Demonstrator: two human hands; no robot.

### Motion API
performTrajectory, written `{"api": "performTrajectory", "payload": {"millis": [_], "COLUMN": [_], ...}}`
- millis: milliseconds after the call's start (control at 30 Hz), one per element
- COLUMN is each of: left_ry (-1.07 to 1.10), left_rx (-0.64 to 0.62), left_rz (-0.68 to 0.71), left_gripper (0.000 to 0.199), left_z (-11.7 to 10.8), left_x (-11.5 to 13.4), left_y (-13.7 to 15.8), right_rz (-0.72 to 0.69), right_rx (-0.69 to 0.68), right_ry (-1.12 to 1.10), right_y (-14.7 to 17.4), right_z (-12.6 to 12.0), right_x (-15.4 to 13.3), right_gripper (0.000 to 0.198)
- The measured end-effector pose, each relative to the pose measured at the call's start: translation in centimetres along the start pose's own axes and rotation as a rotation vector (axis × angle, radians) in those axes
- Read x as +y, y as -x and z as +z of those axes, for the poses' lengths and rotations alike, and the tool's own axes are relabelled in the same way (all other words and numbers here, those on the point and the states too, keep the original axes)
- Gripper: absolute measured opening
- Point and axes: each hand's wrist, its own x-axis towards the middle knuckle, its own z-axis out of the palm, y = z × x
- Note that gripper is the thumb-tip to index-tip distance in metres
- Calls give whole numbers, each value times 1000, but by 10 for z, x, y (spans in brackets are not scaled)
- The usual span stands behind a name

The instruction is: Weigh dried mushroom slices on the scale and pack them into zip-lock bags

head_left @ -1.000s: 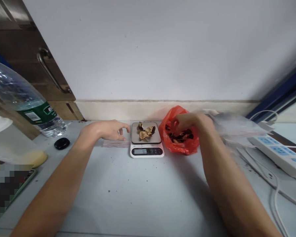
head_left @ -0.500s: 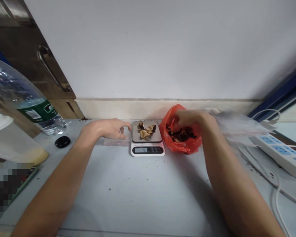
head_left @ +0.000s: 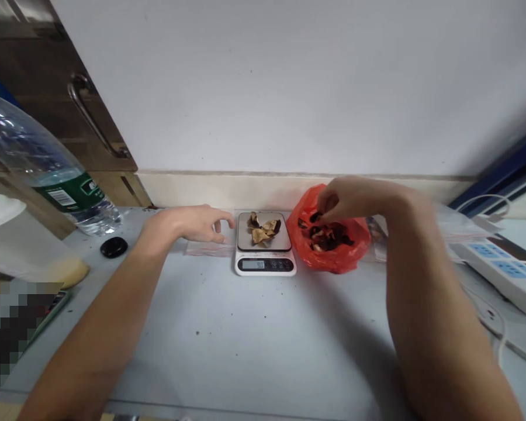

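A white digital kitchen scale [head_left: 266,266] stands on the table, its display apparently reading 9.0. Several curled, brown-and-tan dried pieces [head_left: 263,231], perhaps dried mushroom, lie on its plate. Just left of the scale hovers my left hand [head_left: 201,223], fingers curled but apart, holding nothing. To the scale's right sits an open red plastic bag [head_left: 333,263] with more dark dried pieces [head_left: 328,235] in it. My right hand [head_left: 348,199] is over the bag's mouth, fingertips pinched at a small dark dried piece [head_left: 316,216].
A large water bottle [head_left: 70,181], a white-lidded container [head_left: 21,245] and a black oval object [head_left: 114,247] stand at left. Clear plastic bags lie beneath my left hand and behind my right forearm. A power strip [head_left: 504,269] with white cables is at right.
My right hand has risen a little out of the red bag, and a dark dried piece now shows at its fingertips. My left hand stays beside the scale. The view has shifted slightly.
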Motion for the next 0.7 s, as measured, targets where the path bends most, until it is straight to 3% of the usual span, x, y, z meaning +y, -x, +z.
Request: {"api": "performTrajectory", "payload": {"millis": [133, 300, 467, 700], "left_ry": [7, -10, -66, -42], "left_rx": [-22, -53, -49, -82], "left_rz": [-27, -122, -148, -193], "left_gripper": [52, 56, 48, 32], "left_z": [-1, 2, 10, 11], "left_x": [2, 2, -6, -6], "left_y": [1, -2, -12, -12], "right_rz": [-76, -125, -164, -162], "right_rx": [-24, -162, -168, -39], "right_ry": [9, 105, 107, 0], "right_y": [8, -6, -15, -3], "right_z": [-3, 19, 27, 11], "right_x": [-38, -73, -74, -60], "right_gripper": [16, 17, 10, 8]}}
